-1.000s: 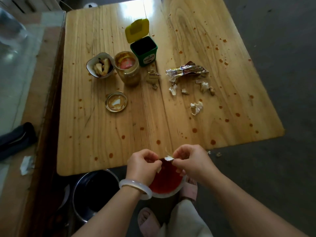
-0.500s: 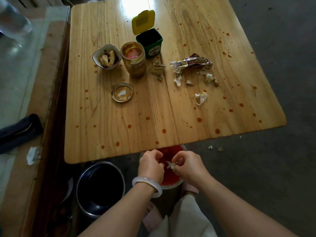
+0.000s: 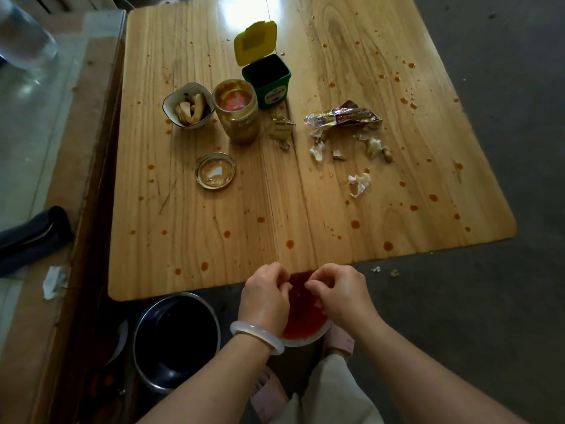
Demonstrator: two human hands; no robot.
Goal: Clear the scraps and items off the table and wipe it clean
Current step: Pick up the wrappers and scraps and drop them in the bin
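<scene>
Along the left half of the table (image 3: 183, 255) stand a small dish (image 3: 188, 105) of peelings, an open jar (image 3: 237, 113) with its lid (image 3: 215, 171) lying nearer the front edge, and a green tub (image 3: 266, 82) with its yellow flap up.

Just past the front edge, about mid-width, the left hand (image 3: 264, 296) and right hand (image 3: 341, 290) hang close together over a bowl (image 3: 305, 327) of red sauce held below table level. Both have their fingers curled in, tips nearly meeting. Whether either pinches a last sliver is too small to tell.

What remains to clear lies ahead and to the right of the hands, on the right half of the table:
- A crumpled wrapper (image 3: 342, 116) lies with its long axis roughly parallel to the front edge.
- Pale scraps (image 3: 318, 149) are strewn just in front of it.
- One larger scrap (image 3: 360, 183) sits nearest the front edge.

Red drops (image 3: 388, 245) speckle the wood, thickest toward the right edge.

The right hand is the nearer one. The likely next reach goes forward and rightward to that nearest scrap, then on to the wrapper, best taken across its narrow middle.
</scene>
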